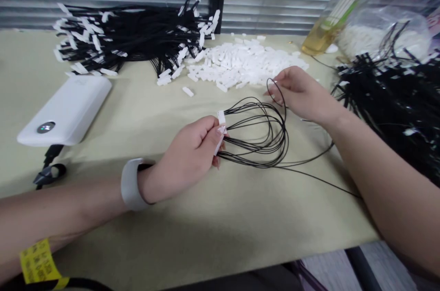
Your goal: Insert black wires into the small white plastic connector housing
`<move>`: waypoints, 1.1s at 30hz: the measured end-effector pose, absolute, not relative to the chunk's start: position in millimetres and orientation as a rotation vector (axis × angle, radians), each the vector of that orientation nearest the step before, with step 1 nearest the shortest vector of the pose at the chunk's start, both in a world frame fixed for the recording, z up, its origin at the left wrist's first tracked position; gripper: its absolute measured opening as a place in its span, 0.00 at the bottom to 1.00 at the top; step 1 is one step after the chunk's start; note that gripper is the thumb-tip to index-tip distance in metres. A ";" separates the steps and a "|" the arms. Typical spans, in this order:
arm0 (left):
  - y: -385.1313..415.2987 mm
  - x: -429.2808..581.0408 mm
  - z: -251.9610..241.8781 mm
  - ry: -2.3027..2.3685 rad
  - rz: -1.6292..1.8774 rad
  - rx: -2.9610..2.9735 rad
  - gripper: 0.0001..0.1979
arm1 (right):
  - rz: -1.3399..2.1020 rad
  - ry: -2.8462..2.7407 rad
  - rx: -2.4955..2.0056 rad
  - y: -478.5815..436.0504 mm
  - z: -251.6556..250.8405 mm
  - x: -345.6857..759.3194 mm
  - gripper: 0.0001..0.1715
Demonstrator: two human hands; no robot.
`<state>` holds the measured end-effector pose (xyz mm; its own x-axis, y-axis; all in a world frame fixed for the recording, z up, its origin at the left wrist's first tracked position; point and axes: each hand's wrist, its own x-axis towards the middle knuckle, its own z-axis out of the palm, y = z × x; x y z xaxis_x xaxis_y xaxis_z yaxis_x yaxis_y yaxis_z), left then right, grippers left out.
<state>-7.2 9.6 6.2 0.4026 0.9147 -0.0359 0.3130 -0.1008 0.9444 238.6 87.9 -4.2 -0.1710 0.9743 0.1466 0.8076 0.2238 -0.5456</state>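
Fingers, left: the left hand (192, 149) is pinching narrow on a small stack of white clips (221, 127), thumb on top, apparently so the cord ends are staying gathered in one place.
Fingers, right: the right hand (299, 94) is curling lightly around the far end of one black loop (275, 91), fingertips nearly closed on the thin cord, seemingly to keep that loop apart from the rest.
Between the fingers: the bundle of black cords (266, 137) is fanning out from the left fingers toward the right ones, hanging just above the tabletop (206, 217); loose tails are trailing away past the right forearm.
Beyond the right fingers: a heap of loose white clips (247, 64) is lying just behind the fingertips, near enough to pick from.
Far behind the left fingers: a pile of black cords with white clips fitted (130, 36) is resting against the blinds.
Right of the right fingers: another mass of black cords (388, 94) is spreading over the edge, with a clear plastic bag (378, 34) and a bottle of yellowish liquid (330, 25) behind it.
Left of the left fingers: a white power bank (68, 107) is lying well apart, its black cable plugged in at the near end.
Wrist: a pale grey band (132, 184) is circling the left wrist.
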 end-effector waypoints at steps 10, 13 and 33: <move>9.8 -7.8 3.6 1.109 0.721 1.660 0.13 | -0.185 -1.916 -1.681 73.7 30.8 253.2 0.13; 9.2 -7.6 3.3 1.111 0.722 1.652 0.13 | 0.267 -1.865 -1.685 66.7 36.6 259.0 0.13; 10.2 -8.2 1.7 1.117 0.744 1.632 0.13 | -0.344 -1.623 -1.722 64.9 40.7 273.0 0.16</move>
